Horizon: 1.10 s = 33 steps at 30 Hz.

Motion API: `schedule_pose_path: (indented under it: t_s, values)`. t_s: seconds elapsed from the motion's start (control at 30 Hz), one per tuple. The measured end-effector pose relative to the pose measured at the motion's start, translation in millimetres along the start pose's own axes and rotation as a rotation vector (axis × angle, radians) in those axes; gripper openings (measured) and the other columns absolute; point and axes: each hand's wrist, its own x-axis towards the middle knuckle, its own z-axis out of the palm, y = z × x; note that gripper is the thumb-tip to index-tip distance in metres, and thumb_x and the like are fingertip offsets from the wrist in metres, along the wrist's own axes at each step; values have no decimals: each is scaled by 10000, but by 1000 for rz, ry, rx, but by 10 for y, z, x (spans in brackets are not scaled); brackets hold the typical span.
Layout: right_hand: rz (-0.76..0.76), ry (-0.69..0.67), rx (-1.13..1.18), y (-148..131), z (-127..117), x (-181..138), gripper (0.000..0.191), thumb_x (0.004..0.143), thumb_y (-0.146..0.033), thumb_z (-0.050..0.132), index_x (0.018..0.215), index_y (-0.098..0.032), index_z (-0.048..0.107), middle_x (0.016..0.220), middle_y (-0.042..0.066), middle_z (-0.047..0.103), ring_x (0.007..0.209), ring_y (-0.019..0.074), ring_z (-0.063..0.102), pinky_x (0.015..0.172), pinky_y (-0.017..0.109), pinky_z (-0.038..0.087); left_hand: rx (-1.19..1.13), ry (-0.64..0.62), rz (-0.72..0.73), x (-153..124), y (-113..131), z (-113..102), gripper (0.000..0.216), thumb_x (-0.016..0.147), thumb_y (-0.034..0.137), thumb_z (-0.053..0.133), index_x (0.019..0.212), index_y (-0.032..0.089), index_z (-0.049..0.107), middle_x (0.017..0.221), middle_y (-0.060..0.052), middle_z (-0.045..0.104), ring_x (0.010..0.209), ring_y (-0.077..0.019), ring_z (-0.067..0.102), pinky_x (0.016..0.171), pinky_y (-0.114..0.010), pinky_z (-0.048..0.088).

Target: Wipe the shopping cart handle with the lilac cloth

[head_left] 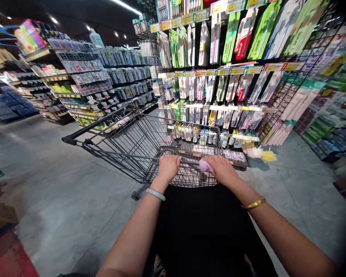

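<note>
Our forearms reach to the shopping cart [138, 142]; left hand [168, 167] grips its handle, right hand [222, 169] pins a pink object [205, 165] there, beside hanging toothbrush racks [219, 77].

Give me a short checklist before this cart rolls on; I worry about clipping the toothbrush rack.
1. Left hand closed on the handle of the dark wire shopping cart: ok.
2. Right hand on the handle: ok, though it also holds a small pink object.
3. Clearance to the wire rack of hanging toothbrush packs: not ok, the cart's right edge sits close.
4. Grey tiled floor to the left open: ok.
5. Cart basket contents: cannot tell.
</note>
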Motion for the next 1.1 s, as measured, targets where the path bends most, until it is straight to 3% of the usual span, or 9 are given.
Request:
schedule_pose_path:
  t_s: [0.17, 0.27, 0.4, 0.6, 0.7, 0.83, 0.93, 1.0, 1.1]
  values:
    - [50, 136, -127, -214, 160, -47, 472, 858, -114, 539, 1306, -260, 564, 1320, 134, 546, 1194, 327, 442, 1007, 479, 325, 32, -50, -2, 40, -30, 6, 454, 1000, 414, 276, 800, 212, 630, 875, -49, 709, 879, -220, 591, 780, -363, 320]
    - [-17, 135, -45, -302, 206, 83, 532, 835, -89, 549, 1329, -288, 546, 1346, 110, 532, 1218, 301, 431, 1017, 456, 329, 35, -89, -7, 69, -77, -27, 466, 1000, 424, 261, 815, 215, 633, 898, -51, 708, 894, -224, 593, 775, -358, 327]
    - [-128, 45, 73, -58, 56, 43, 555, 779, -39, 570, 1251, -330, 592, 1280, 45, 574, 1152, 235, 480, 951, 371, 388, 18, -138, 3, 68, -182, -83, 482, 1002, 434, 238, 804, 221, 622, 861, -43, 695, 873, -218, 596, 757, -342, 335]
    - [-65, 231, -99, 59, 142, -358, 448, 847, -86, 554, 1201, -345, 646, 1322, 48, 574, 1218, 283, 429, 1010, 457, 295, 18, -156, -25, 63, -271, -73, 471, 999, 434, 233, 809, 224, 610, 892, -47, 694, 909, -230, 586, 807, -365, 334]
    - [-87, 191, -42, 100, 127, -317, 479, 828, -63, 549, 1195, -357, 643, 1318, 33, 570, 1229, 268, 427, 1013, 442, 298, 6, -198, -56, 84, -266, -90, 455, 996, 431, 242, 839, 229, 619, 936, -47, 697, 948, -236, 579, 852, -386, 332]
    - [9, 127, 91, 107, 28, -118, 463, 813, -107, 569, 1213, -334, 622, 1252, 47, 585, 1149, 253, 476, 965, 412, 361, 25, -129, -81, 76, -34, -78, 414, 992, 386, 294, 835, 223, 641, 949, -53, 703, 972, -232, 573, 951, -440, 289]
    - [49, 184, 41, -35, 58, -66, 455, 808, -121, 581, 1213, -325, 619, 1253, 69, 583, 1164, 282, 460, 999, 475, 316, -46, -20, 59, 36, 294, 11, 379, 996, 343, 314, 873, 228, 654, 957, -36, 702, 990, -202, 567, 1027, -441, 235]
    - [4, 181, 14, -87, 76, -72, 493, 802, -95, 567, 1235, -329, 607, 1278, 72, 571, 1190, 286, 442, 1018, 488, 287, -92, -6, 137, 10, 469, 81, 373, 998, 334, 317, 875, 217, 649, 921, -42, 696, 953, -201, 574, 977, -409, 286]
    - [-71, 90, 64, -19, 34, -99, 542, 790, -60, 540, 1242, -353, 596, 1268, 44, 578, 1165, 251, 459, 984, 425, 329, -102, -17, 143, -13, 553, 143, 390, 1002, 363, 310, 855, 207, 636, 874, -51, 684, 890, -212, 577, 845, -371, 341]
